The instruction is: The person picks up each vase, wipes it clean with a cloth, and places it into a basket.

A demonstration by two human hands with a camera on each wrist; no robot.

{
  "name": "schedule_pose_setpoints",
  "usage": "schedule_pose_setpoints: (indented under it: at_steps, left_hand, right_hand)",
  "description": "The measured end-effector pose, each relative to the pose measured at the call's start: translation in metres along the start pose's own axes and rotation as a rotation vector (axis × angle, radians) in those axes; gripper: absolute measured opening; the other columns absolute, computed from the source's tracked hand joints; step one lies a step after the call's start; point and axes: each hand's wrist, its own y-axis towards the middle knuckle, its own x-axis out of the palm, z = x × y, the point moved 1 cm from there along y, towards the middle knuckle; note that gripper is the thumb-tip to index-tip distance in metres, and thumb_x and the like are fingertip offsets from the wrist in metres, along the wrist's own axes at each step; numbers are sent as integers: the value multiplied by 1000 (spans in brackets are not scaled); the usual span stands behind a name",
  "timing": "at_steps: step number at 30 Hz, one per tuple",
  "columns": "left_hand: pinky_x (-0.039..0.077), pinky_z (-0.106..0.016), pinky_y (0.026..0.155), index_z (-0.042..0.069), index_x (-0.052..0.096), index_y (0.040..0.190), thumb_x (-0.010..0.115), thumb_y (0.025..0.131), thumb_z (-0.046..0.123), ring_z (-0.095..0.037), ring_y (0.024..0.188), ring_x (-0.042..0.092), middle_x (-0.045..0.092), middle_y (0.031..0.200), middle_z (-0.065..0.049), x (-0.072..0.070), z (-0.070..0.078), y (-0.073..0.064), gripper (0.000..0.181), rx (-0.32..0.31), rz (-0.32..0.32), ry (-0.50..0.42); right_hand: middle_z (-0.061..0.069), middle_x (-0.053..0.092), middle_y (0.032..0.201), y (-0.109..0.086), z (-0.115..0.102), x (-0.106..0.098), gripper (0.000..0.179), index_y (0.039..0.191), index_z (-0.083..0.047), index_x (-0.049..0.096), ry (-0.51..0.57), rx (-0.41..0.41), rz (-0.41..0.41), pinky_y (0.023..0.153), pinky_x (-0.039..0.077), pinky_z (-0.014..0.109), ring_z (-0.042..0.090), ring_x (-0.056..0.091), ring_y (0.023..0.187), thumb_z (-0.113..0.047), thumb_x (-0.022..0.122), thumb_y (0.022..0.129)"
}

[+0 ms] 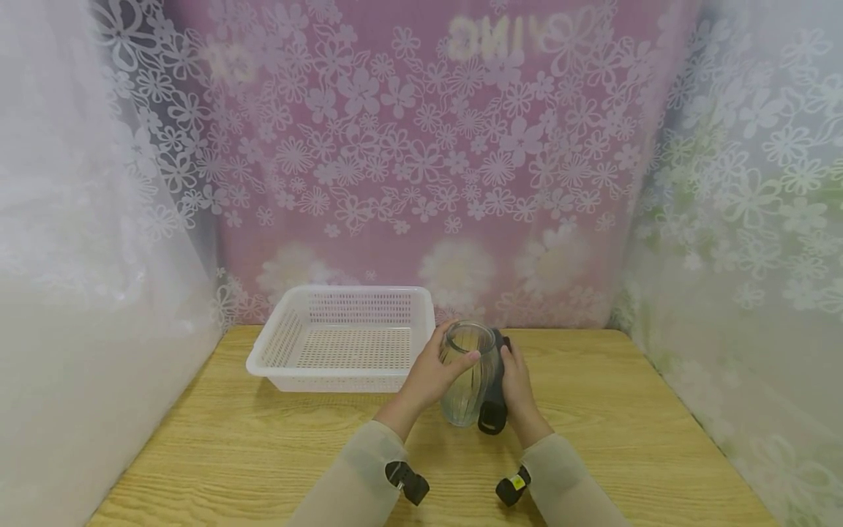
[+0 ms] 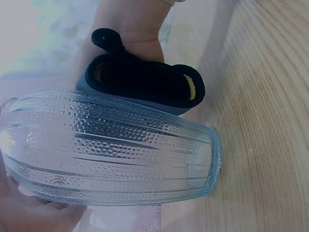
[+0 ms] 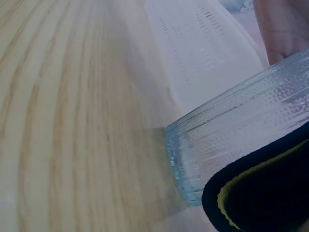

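Vase [image 1: 464,394] is clear ribbed glass with a bumpy texture, held mouth-up just to the right of the white basket [image 1: 336,373] and a bit closer to the person than the basket's middle. Left hand [image 1: 431,375] is on the basket side of the glass, fingers curled round it, thumb lying across the front near the rim. Right hand [image 1: 519,384] is on the side away from the basket, fingers wrapped on a soft-looking black sleeve [image 1: 494,391] that sits right alongside the glass. Wrist views show the sleeve's open end, with a bit of yellow inside. Hard to tell if the glass bottom actually touches the wood-grain desk [image 1: 606,410]. Basket stands on that same desk, and behind it hangs a pink flowery curtain [image 1: 395,161]. Both wrists, nearer the person than the basket, wear little black gadgets [image 1: 413,487].
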Motion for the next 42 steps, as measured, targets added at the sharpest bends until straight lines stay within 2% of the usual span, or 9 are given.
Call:
schedule_pose_setpoints:
  at_steps: [2,7,16,22,27,32,36,39,42]
  left_hand:
    - [32,-72,104,45,30,153,66,88,63,-41,145,30,28,163,-3,0,0,0,76,0,-2,-1]
    - [31,-72,105,46,28,154,66,89,62,-40,146,29,27,163,-3,0,0,1,77,3,-1,1]
    - [33,-73,103,45,29,154,66,89,63,-41,145,30,27,163,-4,0,0,0,77,1,-9,-7]
    - [33,-73,103,45,29,154,66,89,62,-42,145,30,28,162,-4,0,1,0,77,-2,-6,-6]
    - [33,-73,103,45,29,154,67,90,59,-41,145,30,28,162,-4,0,1,0,76,1,-9,-9]
    - [33,-73,103,44,29,154,65,89,63,-41,145,31,29,162,-4,-1,1,0,77,11,-8,-9]
    - [33,-72,103,43,29,154,65,88,64,-41,145,31,29,162,-4,-1,1,0,78,10,-6,-1]
    - [32,-71,105,43,30,154,66,88,63,-39,145,31,30,162,-4,0,1,0,78,13,0,5]
    - [32,-70,106,42,31,154,66,89,62,-38,145,31,33,161,-4,0,2,0,76,20,5,4]
  right_hand:
    - [11,43,141,1,3,-1,53,158,-19,24,-8,15,-9,102,42,34,22,47,121,-43,20,110]
    - [13,46,133,7,15,-1,54,154,-14,27,-18,19,-17,92,47,29,21,51,111,-45,19,110]
    - [19,37,149,12,25,-3,56,159,-9,19,-47,21,-23,107,36,42,31,42,129,-38,18,111]
    - [12,48,130,12,28,-2,53,154,-10,27,5,70,-21,89,49,31,19,54,107,-40,20,111]
    - [8,50,121,10,28,-1,53,149,-11,30,39,89,-23,83,51,30,17,56,99,-46,23,110]
    - [15,46,135,10,28,0,60,153,-9,27,-2,83,-17,94,48,35,25,52,115,-50,23,109]
    - [18,35,150,10,29,0,66,158,-8,19,-11,58,-38,109,36,47,33,39,133,-52,23,108]
    - [18,35,148,11,30,0,67,156,-9,23,5,60,-53,108,36,49,33,38,131,-55,28,107]
    - [15,40,143,13,28,-1,63,152,-12,31,-4,88,-40,101,40,41,29,42,124,-55,35,106]
